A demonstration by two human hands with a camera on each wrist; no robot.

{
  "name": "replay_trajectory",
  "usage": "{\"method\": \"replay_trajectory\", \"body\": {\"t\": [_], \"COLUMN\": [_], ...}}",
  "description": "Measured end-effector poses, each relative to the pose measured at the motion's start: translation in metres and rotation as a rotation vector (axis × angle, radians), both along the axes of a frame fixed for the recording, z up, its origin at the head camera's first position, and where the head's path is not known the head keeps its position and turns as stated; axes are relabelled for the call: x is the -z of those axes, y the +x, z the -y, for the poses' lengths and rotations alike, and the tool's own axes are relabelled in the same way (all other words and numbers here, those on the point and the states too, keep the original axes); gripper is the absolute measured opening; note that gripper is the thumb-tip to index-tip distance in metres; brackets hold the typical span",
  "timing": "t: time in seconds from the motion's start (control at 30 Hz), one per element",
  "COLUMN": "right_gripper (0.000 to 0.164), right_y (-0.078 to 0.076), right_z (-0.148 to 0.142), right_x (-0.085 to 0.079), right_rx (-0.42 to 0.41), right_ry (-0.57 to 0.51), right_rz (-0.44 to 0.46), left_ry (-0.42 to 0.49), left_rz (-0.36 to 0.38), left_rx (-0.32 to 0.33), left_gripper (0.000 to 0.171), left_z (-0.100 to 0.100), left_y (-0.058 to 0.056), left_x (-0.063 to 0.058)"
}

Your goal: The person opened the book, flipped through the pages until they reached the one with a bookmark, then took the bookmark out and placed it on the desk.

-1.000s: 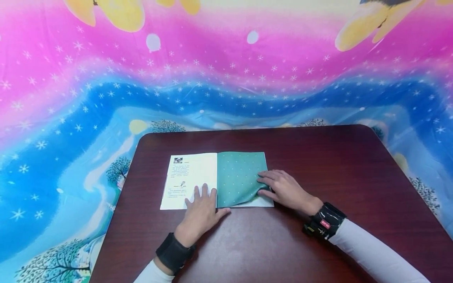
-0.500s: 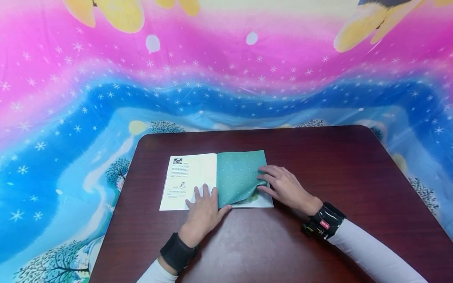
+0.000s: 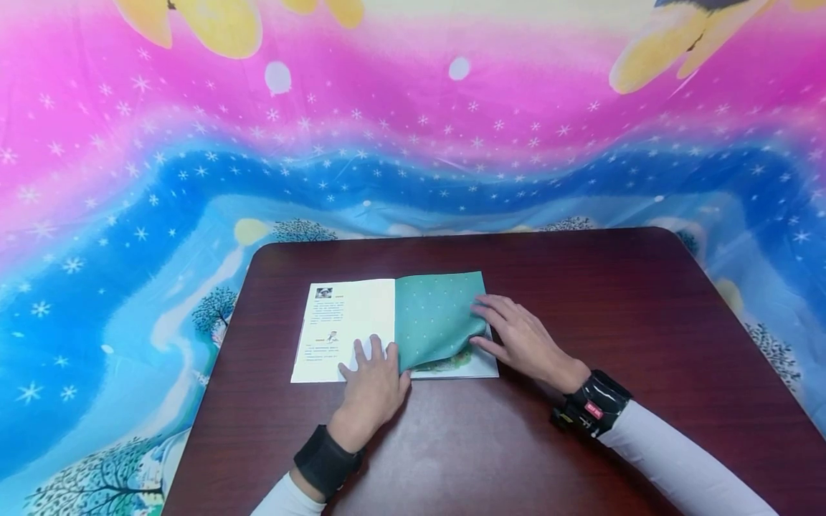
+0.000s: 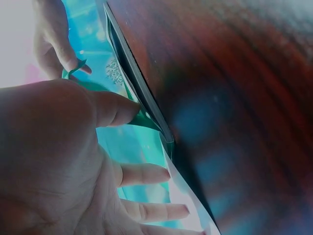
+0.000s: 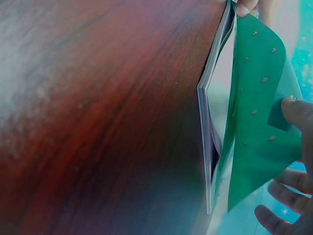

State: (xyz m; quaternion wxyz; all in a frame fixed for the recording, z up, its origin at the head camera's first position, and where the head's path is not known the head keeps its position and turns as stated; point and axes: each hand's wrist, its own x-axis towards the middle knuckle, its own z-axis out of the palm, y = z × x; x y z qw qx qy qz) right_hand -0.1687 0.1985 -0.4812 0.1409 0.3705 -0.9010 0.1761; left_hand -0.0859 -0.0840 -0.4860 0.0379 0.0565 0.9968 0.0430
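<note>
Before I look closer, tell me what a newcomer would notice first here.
First, the pink-and-blue snowflake-printed cloth behind the dark red-brown table. Then the dotted green paper page at the right of an open book, its near outer corner held up by the bare right hand. The left hand rests on the white page.

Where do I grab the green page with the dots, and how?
I'd pinch the green page at its loose outer edge, toward the near corner, coming from the right, where the right grip is. That part curls up off the page beneath, so there should be room to slip under; the inner side runs into the fold of the book.
</note>
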Motion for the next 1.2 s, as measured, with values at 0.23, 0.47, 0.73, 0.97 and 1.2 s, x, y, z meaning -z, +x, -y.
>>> {"method": "replay_trajectory", "body": {"t": [0.23,0.47,0.73,0.97,1.2], "right_gripper": [0.096,0.090,0.076,0.072,0.071], "right_y": [-0.001,0.004,0.011,0.013,0.015], "right_z": [-0.005,-0.002,0.003,0.002,0.002], "right_x": [0.002,0.004,0.017,0.023,0.022], "right_rx": [0.136,0.114,-0.083,-0.087,-0.084], "right_ry": [-0.037,0.022,0.162,0.186,0.191], "right_rz": [0.104,0.179,0.209,0.220,0.219], "left_ry": [0.004,0.029,0.111,0.213,0.274], "left_rz": [-0.010,-0.014,-0.020,-0.124,-0.243], "left_rx": [0.007,-0.003,-0.084,-0.122,-0.135], "left_gripper": [0.046,0.044,0.058,0.052,0.059], "left_z": [0.001,0.002,0.002,0.007,0.015], "left_y": [0.000,0.000,-0.005,-0.006,-0.003], "left_x": [0.000,-0.002,-0.001,-0.003,-0.001]}}
